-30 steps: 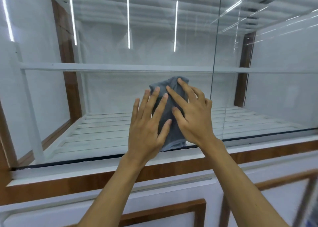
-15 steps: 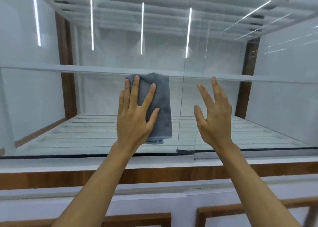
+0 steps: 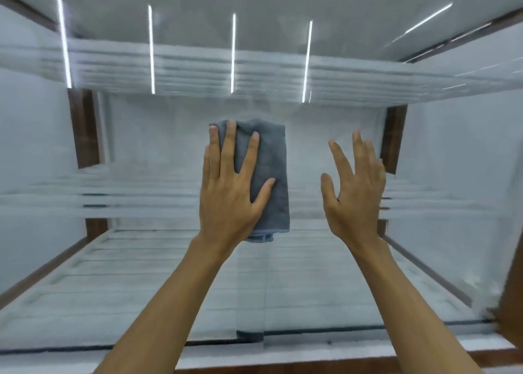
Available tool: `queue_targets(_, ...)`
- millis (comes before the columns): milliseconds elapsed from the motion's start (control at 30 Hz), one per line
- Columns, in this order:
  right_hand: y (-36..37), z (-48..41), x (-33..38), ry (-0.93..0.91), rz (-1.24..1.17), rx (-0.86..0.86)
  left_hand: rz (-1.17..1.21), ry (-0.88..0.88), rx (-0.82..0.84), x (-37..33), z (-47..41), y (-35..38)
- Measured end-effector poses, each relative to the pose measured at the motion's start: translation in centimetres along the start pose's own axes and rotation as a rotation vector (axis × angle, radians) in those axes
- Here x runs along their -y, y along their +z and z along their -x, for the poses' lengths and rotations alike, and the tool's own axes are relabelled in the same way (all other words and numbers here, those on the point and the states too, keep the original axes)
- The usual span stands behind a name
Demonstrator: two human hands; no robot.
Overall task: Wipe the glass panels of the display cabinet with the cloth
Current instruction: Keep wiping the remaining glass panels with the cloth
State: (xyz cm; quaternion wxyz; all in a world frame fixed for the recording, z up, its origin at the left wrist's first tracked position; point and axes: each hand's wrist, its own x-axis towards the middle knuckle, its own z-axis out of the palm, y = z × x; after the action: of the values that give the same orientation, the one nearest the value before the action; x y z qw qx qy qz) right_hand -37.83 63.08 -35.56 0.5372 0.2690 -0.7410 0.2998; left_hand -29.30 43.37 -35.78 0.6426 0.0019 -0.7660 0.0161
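A folded grey cloth [image 3: 268,175] lies flat against the glass panel [image 3: 141,274] of the display cabinet, in the middle of the view. My left hand [image 3: 229,192] presses on the cloth with its fingers spread, covering the cloth's left half. My right hand [image 3: 353,198] is raised to the right of the cloth, fingers apart, holding nothing and apart from the cloth. Whether it touches the glass I cannot tell. The view is blurred by motion.
Behind the glass are white slatted shelves [image 3: 141,260] and a white back wall with dark wooden corner posts [image 3: 83,127]. Strip lights reflect in the glass at the top. A wooden ledge [image 3: 339,363] runs under the glass. A vertical joint between panels [image 3: 264,303] shows below the cloth.
My right hand came off the cloth and moved to the right. My left hand alone pushed the cloth upward on the glass, and the view tilted up.
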Motion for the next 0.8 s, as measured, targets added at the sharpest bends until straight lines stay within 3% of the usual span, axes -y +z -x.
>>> queue_targets(433,-5.3,-14.4,-3.1,0.020,0.018,-0.054,-0.126,0.002,0.051,-4.5,-15.8,-0.3)
queue_targets(800,-8.0,-20.6,-8.6,-0.016,0.091,-0.131,-0.191,-0.025,0.048,-7.3,-22.4,0.7)
